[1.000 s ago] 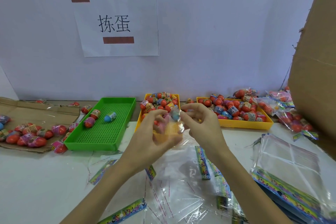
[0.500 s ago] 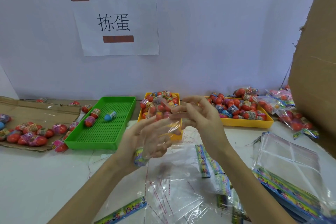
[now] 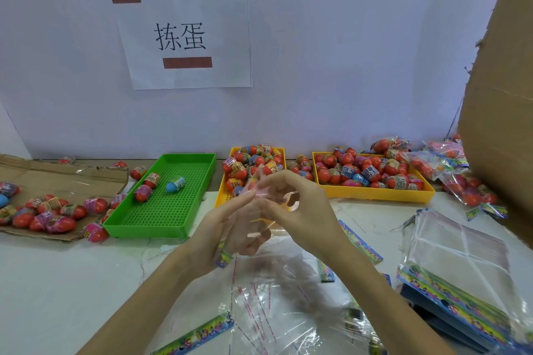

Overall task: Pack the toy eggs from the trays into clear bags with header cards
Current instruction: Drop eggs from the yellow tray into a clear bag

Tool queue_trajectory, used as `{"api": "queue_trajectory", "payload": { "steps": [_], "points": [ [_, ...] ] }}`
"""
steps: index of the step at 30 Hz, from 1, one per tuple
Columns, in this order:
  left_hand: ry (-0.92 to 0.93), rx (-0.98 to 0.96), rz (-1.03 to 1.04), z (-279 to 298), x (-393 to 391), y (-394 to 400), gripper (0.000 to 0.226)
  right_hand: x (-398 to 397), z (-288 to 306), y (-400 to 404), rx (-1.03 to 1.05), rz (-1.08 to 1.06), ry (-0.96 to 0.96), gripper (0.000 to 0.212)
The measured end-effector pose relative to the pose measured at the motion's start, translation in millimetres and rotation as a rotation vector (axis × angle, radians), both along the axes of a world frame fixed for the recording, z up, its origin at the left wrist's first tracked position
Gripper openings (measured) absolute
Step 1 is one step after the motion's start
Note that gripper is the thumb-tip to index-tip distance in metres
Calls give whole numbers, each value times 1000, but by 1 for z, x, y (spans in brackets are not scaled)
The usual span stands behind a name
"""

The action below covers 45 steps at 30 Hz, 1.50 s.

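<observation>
Your two forearms enter from the lower edge, bare to the frame edge. Your left hand (image 3: 230,228) and right hand (image 3: 300,210) carry no gloves, rings or watch.

Trays, eggs and hands, counted

Three trays are sitting below the paper sign (image 3: 184,37): one green tray (image 3: 199,179) carrying three toy eggs (image 3: 175,183), two yellow trays (image 3: 375,192) heaped beyond counting; two hands (image 3: 300,210) are working under it.

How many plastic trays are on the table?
3: a green tray left of centre, a yellow tray partly behind the hands, and another yellow tray to its right.
</observation>
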<state>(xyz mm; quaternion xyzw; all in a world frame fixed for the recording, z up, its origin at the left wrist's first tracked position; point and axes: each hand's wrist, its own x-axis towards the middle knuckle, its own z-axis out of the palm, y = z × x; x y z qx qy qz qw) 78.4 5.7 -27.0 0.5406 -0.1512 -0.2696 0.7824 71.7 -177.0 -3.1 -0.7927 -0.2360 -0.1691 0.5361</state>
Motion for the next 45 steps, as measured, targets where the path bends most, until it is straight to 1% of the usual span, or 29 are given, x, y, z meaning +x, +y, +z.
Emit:
{"api": "queue_trajectory", "payload": {
  "steps": [2, 4, 5, 6, 8, 9, 11, 14, 16, 17, 18, 21, 24, 25, 27, 30, 33, 34, 37, 40, 43, 45],
  "points": [
    [-100, 95, 44, 3, 1, -4, 65, 0, 3, -1, -3, -16, -12, 29],
    [-264, 221, 115, 5, 2, -2, 79, 1, 6, -5, -41, -34, -49, 35],
    [-352, 252, 152, 4, 3, 0, 81, 2, 7, -8, -71, -43, -66, 38],
    [-425, 258, 194, 3, 3, 2, 76, 3, 8, -11, -110, -52, -79, 41],
    [-507, 280, 330, 4, 2, 5, 56, 4, 9, -14, -176, -72, -86, 48],
    [-527, 305, 415, 4, 1, 6, 44, 4, 9, -14, -176, -77, -84, 51],
    [-541, 328, 536, 5, 2, 4, 26, 3, 9, -12, -88, -78, -71, 53],
    [-551, 293, 605, 4, 4, 4, 23, 4, 7, -8, 97, -106, 34, 50],
    [-569, 307, 622, 3, 5, 6, 22, 5, 4, -9, 76, -124, 100, 40],
    [-576, 315, 623, 3, 5, 6, 22, 6, 3, -9, 46, -128, 112, 35],
    [-585, 324, 624, 3, 5, 6, 22, 6, 1, -8, 37, -135, 119, 35],
    [-600, 373, 591, 0, 6, 8, 19, 5, 0, -6, 93, -167, 61, 50],
    [-591, 421, 532, -2, 6, 8, 22, 6, 1, -5, 98, -226, -24, 54],
    [-566, 407, 518, -3, 5, 7, 23, 6, 1, -7, 90, -237, -13, 54],
    [-550, 402, 527, -3, 5, 6, 22, 7, 1, -9, 77, -235, 70, 51],
    [-576, 424, 550, -4, 6, 6, 22, 6, 0, -10, 96, -202, 179, 37],
    [-584, 432, 543, -4, 5, 3, 22, 7, 0, -12, -25, -149, 177, 13],
    [-606, 441, 525, -4, 4, 2, 23, 7, 1, -12, -77, -121, 174, 9],
    [-640, 478, 374, 1, 4, 6, 30, 5, 4, -14, -259, -50, 121, 12],
    [-626, 529, 203, 5, 3, 13, 50, 3, 7, -16, -344, -10, 100, 12],
    [-616, 535, 168, 5, 2, 10, 59, 1, 6, -15, -418, 41, 70, 7],
    [-622, 541, 165, 4, 0, 7, 57, -2, 5, -12, -435, 87, 66, 6]
  ]
}}
